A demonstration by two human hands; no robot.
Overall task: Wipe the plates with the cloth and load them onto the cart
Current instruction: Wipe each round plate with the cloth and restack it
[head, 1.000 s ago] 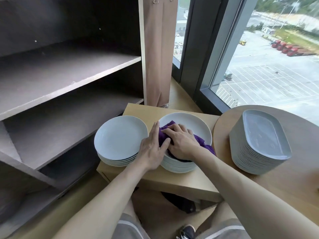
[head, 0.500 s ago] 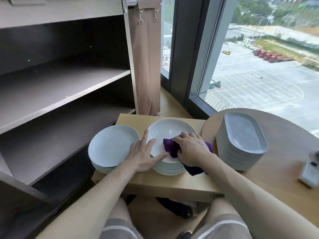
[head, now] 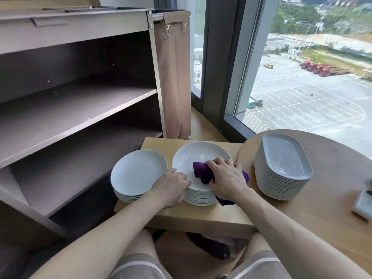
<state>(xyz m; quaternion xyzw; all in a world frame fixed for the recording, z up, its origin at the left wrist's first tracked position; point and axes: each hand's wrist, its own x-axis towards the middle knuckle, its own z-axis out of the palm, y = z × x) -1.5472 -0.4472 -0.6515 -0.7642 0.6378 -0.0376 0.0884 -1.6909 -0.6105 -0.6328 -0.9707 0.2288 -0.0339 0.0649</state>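
The purple cloth (head: 203, 174) is lying bunched on the right half of the top plate (head: 191, 158), with one end trailing over the plate's near-right rim. The right hand (head: 226, 179) is covering the cloth, and its fingers are curling round the wad and pressing it down onto the plate. That plate is sitting on top of the middle stack of round white plates (head: 199, 198) on a low square wooden table (head: 201, 217). The left hand (head: 173, 188) is resting on the near-left edge of the top plate, its fingers bending over the rim and gripping it; the thumb is hidden.

Just to the left, a second stack of round plates (head: 136, 172) is standing on the same table, almost touching the middle stack. To the right, a taller stack of oval grey plates (head: 281, 164) is sitting on a round wooden table (head: 332, 208), where a small white object (head: 362, 202) is showing at the frame's edge. The dark cart (head: 80, 109) is standing to the left with its shelves facing the person, and a brown fabric bag (head: 175, 77) is hanging from clips on its end, beside the window (head: 302, 87).
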